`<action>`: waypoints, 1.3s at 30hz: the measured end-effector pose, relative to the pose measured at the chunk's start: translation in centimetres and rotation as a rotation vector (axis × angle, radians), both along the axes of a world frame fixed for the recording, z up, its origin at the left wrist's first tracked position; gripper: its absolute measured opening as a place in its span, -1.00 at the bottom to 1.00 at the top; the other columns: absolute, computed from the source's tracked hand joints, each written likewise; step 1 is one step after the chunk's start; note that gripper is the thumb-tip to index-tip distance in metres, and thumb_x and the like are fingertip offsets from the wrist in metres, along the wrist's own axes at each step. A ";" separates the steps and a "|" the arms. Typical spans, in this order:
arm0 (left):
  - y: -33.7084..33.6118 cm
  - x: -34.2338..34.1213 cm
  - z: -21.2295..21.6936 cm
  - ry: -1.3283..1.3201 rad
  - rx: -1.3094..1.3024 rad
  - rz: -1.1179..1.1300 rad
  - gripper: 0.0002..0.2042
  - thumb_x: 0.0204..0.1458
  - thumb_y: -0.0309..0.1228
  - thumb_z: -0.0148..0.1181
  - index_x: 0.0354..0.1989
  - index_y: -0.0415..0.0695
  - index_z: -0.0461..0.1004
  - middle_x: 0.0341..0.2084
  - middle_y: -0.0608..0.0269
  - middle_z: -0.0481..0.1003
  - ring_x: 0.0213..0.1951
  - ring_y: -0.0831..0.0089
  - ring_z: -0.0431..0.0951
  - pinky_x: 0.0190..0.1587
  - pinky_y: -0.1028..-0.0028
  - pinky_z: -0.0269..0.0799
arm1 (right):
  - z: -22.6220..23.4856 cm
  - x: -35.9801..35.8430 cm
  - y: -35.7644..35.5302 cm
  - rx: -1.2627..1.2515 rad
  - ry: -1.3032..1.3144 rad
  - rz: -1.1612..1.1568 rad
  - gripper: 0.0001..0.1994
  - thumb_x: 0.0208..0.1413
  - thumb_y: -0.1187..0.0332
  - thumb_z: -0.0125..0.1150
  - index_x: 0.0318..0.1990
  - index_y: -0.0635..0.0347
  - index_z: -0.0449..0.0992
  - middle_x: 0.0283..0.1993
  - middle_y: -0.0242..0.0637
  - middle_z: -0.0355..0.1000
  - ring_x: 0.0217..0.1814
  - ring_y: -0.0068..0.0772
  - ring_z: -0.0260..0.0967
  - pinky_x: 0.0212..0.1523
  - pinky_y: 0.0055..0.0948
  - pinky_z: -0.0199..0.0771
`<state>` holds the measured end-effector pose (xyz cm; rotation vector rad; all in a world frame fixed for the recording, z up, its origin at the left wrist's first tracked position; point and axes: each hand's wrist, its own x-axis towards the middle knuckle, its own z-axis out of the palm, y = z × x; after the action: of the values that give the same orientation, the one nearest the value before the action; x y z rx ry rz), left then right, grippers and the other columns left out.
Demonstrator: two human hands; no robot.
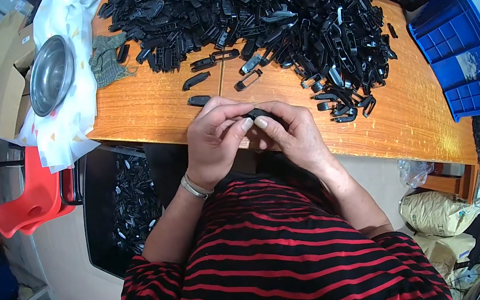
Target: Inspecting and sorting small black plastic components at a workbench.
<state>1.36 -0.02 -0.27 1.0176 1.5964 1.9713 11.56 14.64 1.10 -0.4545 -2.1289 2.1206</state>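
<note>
My left hand (216,133) and my right hand (292,128) meet at the table's near edge, both closed on one small black plastic part (257,113). Both thumbs press on its near side, and the fingers hide most of it. Just beyond my left hand lies a loose black part (198,101), with a curved black clip (196,81) farther up. An open black frame (248,80) rests on the wood ahead of my hands. Past these, a big heap of black plastic parts (267,10) spreads over the far side of the wooden table (144,115).
At left stand a metal bowl (51,75) on white plastic sheeting (69,19), a grey-green cloth (108,59) and a red chair (29,193). A black bin (101,238) of parts sits low beside my left arm. A blue crate (461,56) is at the right; sacks (437,211) lie below.
</note>
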 end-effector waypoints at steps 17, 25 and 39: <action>-1.1 -0.9 0.3 0.266 -0.254 -0.029 -0.72 0.02 -0.73 0.18 -0.06 -0.33 0.49 -0.27 0.33 0.34 -0.31 0.69 0.44 -0.30 0.73 0.40 | -1.3 -0.1 0.7 -0.233 -0.110 0.192 -0.70 0.35 0.24 0.02 0.02 0.30 0.47 -0.38 -0.38 0.47 -0.51 -0.64 0.38 -0.49 -0.69 0.35; -1.6 -0.4 -0.4 0.110 -0.235 0.096 -0.74 -0.06 -0.65 0.28 -0.15 -0.24 0.51 -0.36 0.29 0.38 -0.41 0.61 0.43 -0.37 0.62 0.40 | -0.8 -0.2 0.5 -0.261 -0.071 0.082 -0.77 0.33 0.36 0.02 -0.04 0.34 0.47 -0.41 -0.39 0.47 -0.51 -0.68 0.36 -0.47 -0.69 0.38; -15.4 -4.3 3.2 0.618 -0.804 0.280 -0.70 -0.18 -0.58 0.35 -0.19 -0.21 0.54 -0.29 0.15 0.52 -0.26 0.24 0.54 -0.22 0.43 0.44 | -2.2 -3.6 2.0 0.666 0.307 0.061 -0.80 0.17 0.38 0.24 -0.09 0.27 0.55 -0.30 -0.28 0.54 -0.37 -0.45 0.49 -0.34 -0.46 0.47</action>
<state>-2.91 -15.37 2.91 1.1231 2.6581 0.9456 7.93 16.66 -1.08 0.0078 -2.4755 1.2604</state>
